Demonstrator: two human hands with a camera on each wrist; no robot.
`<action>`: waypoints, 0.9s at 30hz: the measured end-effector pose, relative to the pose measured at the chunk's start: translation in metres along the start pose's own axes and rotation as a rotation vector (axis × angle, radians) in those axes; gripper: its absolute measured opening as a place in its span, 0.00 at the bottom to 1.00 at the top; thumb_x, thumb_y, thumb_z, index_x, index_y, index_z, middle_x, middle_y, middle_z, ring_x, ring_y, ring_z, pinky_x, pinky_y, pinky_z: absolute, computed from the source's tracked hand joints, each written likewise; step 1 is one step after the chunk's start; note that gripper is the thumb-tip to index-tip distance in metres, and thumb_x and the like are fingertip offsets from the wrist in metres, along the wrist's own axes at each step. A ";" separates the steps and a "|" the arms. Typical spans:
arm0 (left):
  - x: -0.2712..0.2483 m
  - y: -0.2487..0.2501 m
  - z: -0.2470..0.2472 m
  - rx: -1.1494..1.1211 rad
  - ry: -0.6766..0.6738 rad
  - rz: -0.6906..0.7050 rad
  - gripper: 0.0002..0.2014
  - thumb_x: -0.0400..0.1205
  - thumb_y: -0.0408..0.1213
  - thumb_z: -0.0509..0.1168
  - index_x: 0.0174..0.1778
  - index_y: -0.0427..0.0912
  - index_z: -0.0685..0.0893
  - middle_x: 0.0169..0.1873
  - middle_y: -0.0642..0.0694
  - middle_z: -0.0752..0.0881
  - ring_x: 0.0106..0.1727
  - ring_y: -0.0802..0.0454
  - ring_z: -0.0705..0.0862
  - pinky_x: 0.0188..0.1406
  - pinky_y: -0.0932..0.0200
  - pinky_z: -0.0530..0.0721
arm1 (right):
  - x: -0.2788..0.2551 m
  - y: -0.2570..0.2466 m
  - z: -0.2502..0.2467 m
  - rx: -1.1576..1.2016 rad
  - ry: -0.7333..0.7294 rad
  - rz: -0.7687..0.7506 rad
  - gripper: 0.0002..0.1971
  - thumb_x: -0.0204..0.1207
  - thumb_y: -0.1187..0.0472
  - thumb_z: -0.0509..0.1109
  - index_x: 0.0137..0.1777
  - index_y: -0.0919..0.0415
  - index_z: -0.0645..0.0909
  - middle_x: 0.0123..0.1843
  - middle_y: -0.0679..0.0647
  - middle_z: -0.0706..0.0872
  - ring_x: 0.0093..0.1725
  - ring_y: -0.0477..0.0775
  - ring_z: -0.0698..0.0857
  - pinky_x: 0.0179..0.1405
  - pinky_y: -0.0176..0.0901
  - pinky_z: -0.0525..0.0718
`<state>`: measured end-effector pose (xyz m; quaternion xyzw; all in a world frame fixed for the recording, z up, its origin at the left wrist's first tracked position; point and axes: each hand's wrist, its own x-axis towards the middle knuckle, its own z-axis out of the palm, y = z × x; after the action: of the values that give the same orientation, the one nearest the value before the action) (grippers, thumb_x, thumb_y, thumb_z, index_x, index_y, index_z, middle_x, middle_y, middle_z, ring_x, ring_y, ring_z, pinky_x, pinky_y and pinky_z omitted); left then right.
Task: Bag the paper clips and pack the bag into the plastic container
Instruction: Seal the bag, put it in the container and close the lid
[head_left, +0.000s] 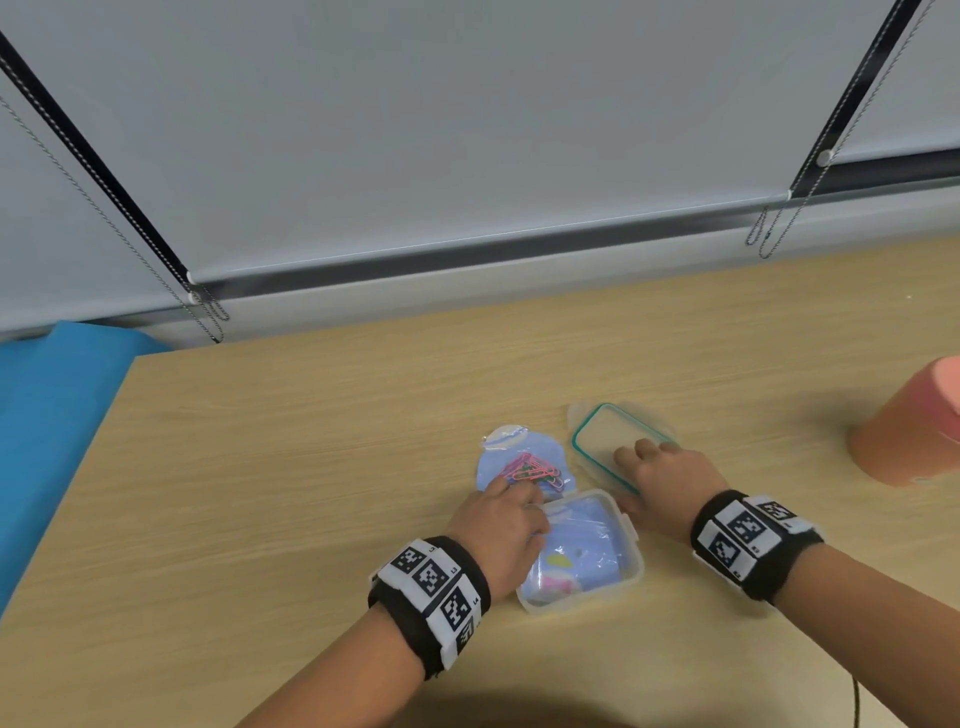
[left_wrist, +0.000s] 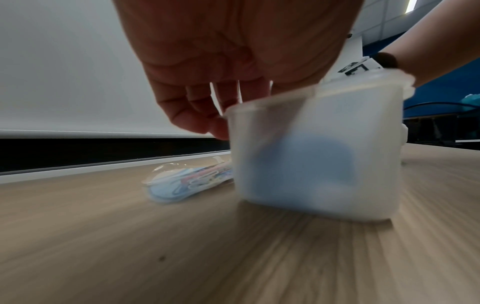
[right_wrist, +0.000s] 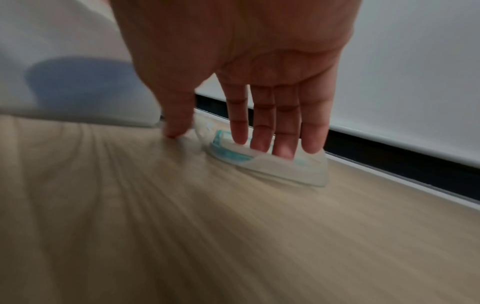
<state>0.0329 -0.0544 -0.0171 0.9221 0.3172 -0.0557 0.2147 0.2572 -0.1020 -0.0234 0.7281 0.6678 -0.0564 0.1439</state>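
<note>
Two hands work at once: the left hand (head_left: 501, 525) reaches with loosely curled fingers, holding nothing, for the bag (head_left: 524, 462) of clips (head_left: 532, 470) beside the box (head_left: 631, 564), while the right hand (head_left: 667, 475) lays straight fingers on the lid (head_left: 592, 431); next, probably, the bag goes in.

A light wood-grain table (head_left: 311, 493) carries a clear plastic container (head_left: 631, 564) with blue bags inside, a blue bag of coloured paper clips (head_left: 519, 462) just behind it, a teal-rimmed clear lid (head_left: 597, 441) alongside, and an orange cylinder (head_left: 904, 441) well to the right.
</note>
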 end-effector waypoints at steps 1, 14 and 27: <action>-0.001 0.000 0.001 -0.007 0.005 -0.002 0.15 0.82 0.37 0.56 0.62 0.48 0.81 0.68 0.51 0.74 0.67 0.48 0.68 0.66 0.49 0.70 | -0.001 -0.002 0.000 -0.030 0.013 -0.008 0.16 0.78 0.53 0.58 0.63 0.58 0.70 0.57 0.57 0.81 0.52 0.59 0.84 0.43 0.50 0.83; 0.004 -0.011 0.008 -0.212 0.089 0.048 0.25 0.73 0.19 0.55 0.60 0.47 0.83 0.70 0.51 0.76 0.65 0.47 0.70 0.61 0.72 0.59 | -0.059 0.040 -0.083 1.439 0.245 0.019 0.09 0.58 0.67 0.58 0.35 0.73 0.72 0.32 0.62 0.73 0.30 0.52 0.72 0.29 0.43 0.69; 0.000 -0.011 0.010 -0.854 0.298 -0.038 0.13 0.71 0.23 0.68 0.39 0.48 0.86 0.51 0.48 0.89 0.50 0.61 0.83 0.53 0.68 0.77 | -0.025 -0.010 -0.024 1.144 -0.144 -0.127 0.23 0.61 0.68 0.72 0.57 0.54 0.78 0.53 0.53 0.80 0.52 0.49 0.81 0.50 0.32 0.78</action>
<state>0.0264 -0.0513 -0.0301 0.7430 0.3561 0.2093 0.5267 0.2419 -0.1182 0.0046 0.6428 0.5620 -0.4664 -0.2311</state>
